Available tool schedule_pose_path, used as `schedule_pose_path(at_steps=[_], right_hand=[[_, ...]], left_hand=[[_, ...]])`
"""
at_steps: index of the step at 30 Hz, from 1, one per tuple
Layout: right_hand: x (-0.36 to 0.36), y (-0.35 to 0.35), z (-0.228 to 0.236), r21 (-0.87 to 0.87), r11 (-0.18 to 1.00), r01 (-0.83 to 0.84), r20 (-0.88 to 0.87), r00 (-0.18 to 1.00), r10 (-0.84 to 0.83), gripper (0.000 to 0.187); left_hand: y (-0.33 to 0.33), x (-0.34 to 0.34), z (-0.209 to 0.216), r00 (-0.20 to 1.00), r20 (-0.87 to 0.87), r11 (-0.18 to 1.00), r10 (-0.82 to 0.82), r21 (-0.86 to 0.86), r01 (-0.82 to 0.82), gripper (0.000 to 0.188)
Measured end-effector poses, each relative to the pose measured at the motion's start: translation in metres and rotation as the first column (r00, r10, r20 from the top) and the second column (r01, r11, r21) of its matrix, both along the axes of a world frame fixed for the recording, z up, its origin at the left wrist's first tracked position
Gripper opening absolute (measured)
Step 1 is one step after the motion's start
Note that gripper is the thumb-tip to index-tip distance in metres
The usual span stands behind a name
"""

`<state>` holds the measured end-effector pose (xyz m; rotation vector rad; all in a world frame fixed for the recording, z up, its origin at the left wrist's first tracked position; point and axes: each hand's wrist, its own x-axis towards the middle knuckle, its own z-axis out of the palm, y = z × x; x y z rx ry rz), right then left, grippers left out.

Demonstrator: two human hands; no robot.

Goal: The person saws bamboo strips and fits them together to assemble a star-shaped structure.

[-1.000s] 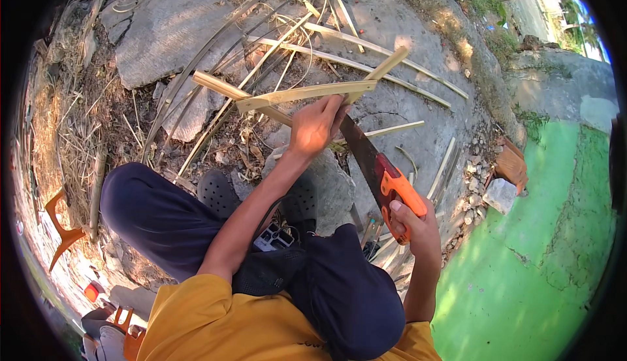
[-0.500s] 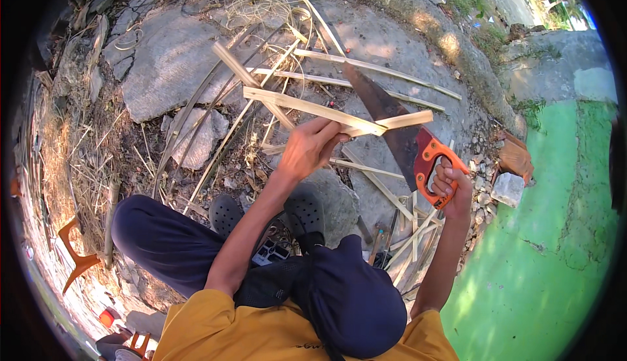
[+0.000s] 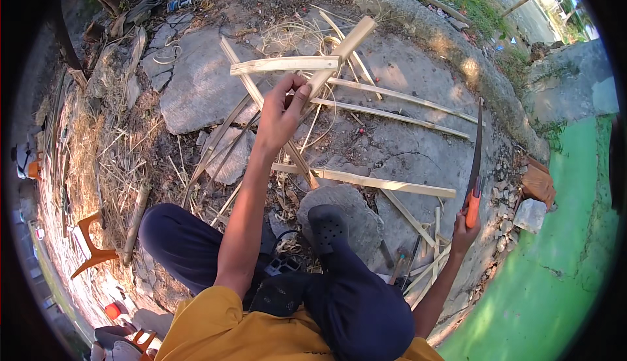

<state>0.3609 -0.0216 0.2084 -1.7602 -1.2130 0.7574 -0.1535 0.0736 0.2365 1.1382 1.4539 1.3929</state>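
My left hand (image 3: 282,113) is closed around a wooden slat frame (image 3: 281,65), made of pale strips joined at angles with small fastener heads at one corner. It is held up and tilted over the ground, and one long strip (image 3: 379,182) reaches to the right at its near side. My right hand (image 3: 465,233) grips the orange handle of a handsaw (image 3: 475,165). The blade points away from me, seen nearly edge-on, well apart from the frame. Part of the frame lies behind my left hand and forearm.
Loose pale strips (image 3: 405,124) lie on the concrete slab beyond the frame, with curled shavings (image 3: 294,37) farther off. My shoe (image 3: 326,225) rests by a flat stone (image 3: 349,207). A white block (image 3: 531,216) stands near green-painted concrete (image 3: 522,295); an orange chair (image 3: 91,246) is at left.
The saw has left the wood and swung right, its blade turning edge-on. My left hand has moved away from me and turned the frame. My right-side foot has shifted on the stone.
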Motion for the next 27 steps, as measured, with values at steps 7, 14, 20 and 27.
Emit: schedule_pose_path(at_steps=[7,14,20,27], right_hand=[[-0.022,-0.030,-0.116,0.118,0.993,0.005,0.501,0.863,-0.063,0.032],[-0.045,-0.055,-0.166,0.023,1.000,-0.017,0.583,0.813,0.000,0.062],[-0.044,-0.070,-0.208,-0.141,0.990,-0.006,0.497,0.864,0.077,0.050],[-0.049,-0.066,-0.201,-0.208,0.965,-0.159,0.519,0.818,0.247,0.050]], left_hand=[[0.029,-0.022,-0.042,0.696,0.718,0.915,-0.007,-0.276,0.294,0.019],[0.022,-0.004,-0.028,0.383,0.923,0.840,0.038,-0.238,0.488,0.025],[0.025,0.011,-0.023,0.222,0.975,0.809,-0.001,-0.130,0.574,0.021],[0.025,0.011,-0.024,0.299,0.954,0.825,0.011,-0.178,0.536,0.021]])
